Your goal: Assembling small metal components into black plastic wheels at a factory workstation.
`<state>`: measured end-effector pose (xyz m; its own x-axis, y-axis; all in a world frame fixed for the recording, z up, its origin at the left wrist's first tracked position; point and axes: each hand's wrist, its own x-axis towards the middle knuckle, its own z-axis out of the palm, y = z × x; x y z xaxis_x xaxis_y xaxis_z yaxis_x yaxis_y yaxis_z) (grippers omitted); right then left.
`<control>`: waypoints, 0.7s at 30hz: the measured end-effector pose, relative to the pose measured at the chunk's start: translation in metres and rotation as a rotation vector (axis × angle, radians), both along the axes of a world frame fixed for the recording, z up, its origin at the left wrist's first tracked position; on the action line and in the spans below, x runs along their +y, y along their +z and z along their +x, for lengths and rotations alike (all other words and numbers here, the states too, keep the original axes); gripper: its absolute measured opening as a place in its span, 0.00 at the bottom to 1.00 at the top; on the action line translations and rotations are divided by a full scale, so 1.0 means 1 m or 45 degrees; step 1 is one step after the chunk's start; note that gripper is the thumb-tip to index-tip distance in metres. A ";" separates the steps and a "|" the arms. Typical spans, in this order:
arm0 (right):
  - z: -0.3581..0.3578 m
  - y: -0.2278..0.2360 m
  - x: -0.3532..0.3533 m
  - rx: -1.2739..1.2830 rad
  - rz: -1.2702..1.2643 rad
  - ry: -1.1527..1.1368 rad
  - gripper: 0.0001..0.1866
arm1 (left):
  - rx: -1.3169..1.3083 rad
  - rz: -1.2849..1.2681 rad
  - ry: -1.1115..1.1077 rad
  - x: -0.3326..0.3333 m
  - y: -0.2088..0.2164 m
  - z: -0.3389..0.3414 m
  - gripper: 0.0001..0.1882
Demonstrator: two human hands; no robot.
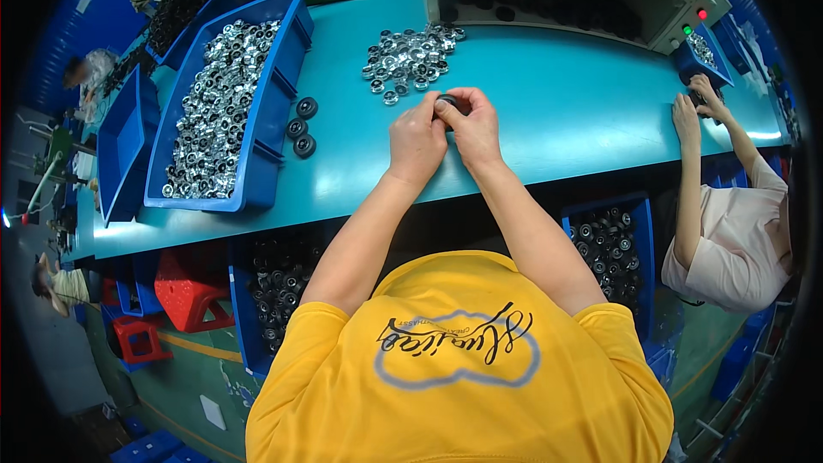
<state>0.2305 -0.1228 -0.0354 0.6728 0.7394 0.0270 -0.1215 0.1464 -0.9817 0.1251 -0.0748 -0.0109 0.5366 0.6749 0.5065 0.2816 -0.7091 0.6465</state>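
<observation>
Both my hands meet over the turquoise table, closed round a small black wheel. My left hand grips it from the left, while my right hand wraps its other side with the thumb on top. Fingers cover most of the wheel, so its face cannot be made out. Just beyond my hands lies a loose pile of shiny chrome wheel hubs. To the left, three black-tyred wheels rest beside a long blue bin full of similar chrome hubs.
An empty-looking blue tray stands far left. A machine housing with red and green lights spans the back. Below the table edge are blue bins of black wheels. A co-worker works at the right. Red stools stand lower left.
</observation>
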 end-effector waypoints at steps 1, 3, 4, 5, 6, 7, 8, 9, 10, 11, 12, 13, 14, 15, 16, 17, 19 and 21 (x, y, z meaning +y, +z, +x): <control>0.000 0.001 0.000 0.010 0.013 -0.001 0.13 | 0.020 0.027 0.012 0.000 -0.002 0.000 0.16; 0.001 0.004 0.000 0.029 0.040 -0.001 0.13 | -0.028 -0.006 -0.033 0.004 -0.004 0.001 0.18; 0.004 0.009 -0.001 0.133 0.047 0.096 0.14 | -0.054 -0.019 -0.053 0.009 -0.005 0.001 0.19; 0.011 0.016 -0.005 0.237 0.053 0.195 0.15 | -0.089 -0.080 -0.082 0.013 -0.008 0.000 0.20; 0.016 0.019 -0.006 0.340 0.060 0.294 0.16 | -0.125 -0.140 -0.110 0.018 -0.013 -0.001 0.21; 0.018 0.017 -0.007 0.317 0.049 0.299 0.17 | -0.158 -0.209 -0.142 0.019 -0.015 -0.002 0.22; 0.020 0.015 -0.008 0.293 0.039 0.306 0.18 | -0.158 -0.228 -0.163 0.019 -0.018 -0.002 0.24; 0.021 0.014 -0.009 0.270 0.029 0.312 0.19 | -0.158 -0.246 -0.184 0.018 -0.019 -0.002 0.25; 0.021 0.014 -0.010 0.282 0.038 0.325 0.19 | -0.156 -0.259 -0.202 0.018 -0.016 -0.003 0.26; 0.022 0.015 -0.012 0.294 0.047 0.337 0.19 | -0.160 -0.287 -0.230 0.016 -0.012 -0.004 0.27; 0.022 0.016 -0.014 0.306 0.057 0.349 0.20 | -0.164 -0.316 -0.259 0.012 -0.008 -0.005 0.28; 0.023 0.016 -0.016 0.311 0.055 0.364 0.20 | -0.162 -0.313 -0.273 0.011 -0.008 -0.006 0.29; 0.024 0.016 -0.018 0.315 0.053 0.379 0.20 | -0.160 -0.307 -0.289 0.011 -0.007 -0.007 0.29; 0.023 0.016 -0.019 0.319 0.052 0.394 0.20 | -0.151 -0.269 -0.293 0.013 -0.009 -0.007 0.30; 0.023 0.017 -0.020 0.279 0.041 0.371 0.19 | -0.141 -0.230 -0.298 0.014 -0.011 -0.006 0.31; 0.022 0.018 -0.021 0.240 0.030 0.349 0.19 | -0.140 -0.217 -0.288 0.014 -0.011 -0.006 0.31; 0.021 0.017 -0.021 0.156 0.014 0.309 0.18 | -0.137 -0.189 -0.273 0.012 -0.011 -0.005 0.30; 0.020 0.014 -0.018 0.067 0.004 0.274 0.17 | -0.077 -0.061 -0.237 0.011 -0.008 -0.004 0.29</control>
<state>0.2504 -0.1413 -0.0218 0.5000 0.8660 -0.0017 -0.2012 0.1143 -0.9729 0.1212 -0.0633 -0.0186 0.6239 0.5910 0.5114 0.1078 -0.7132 0.6926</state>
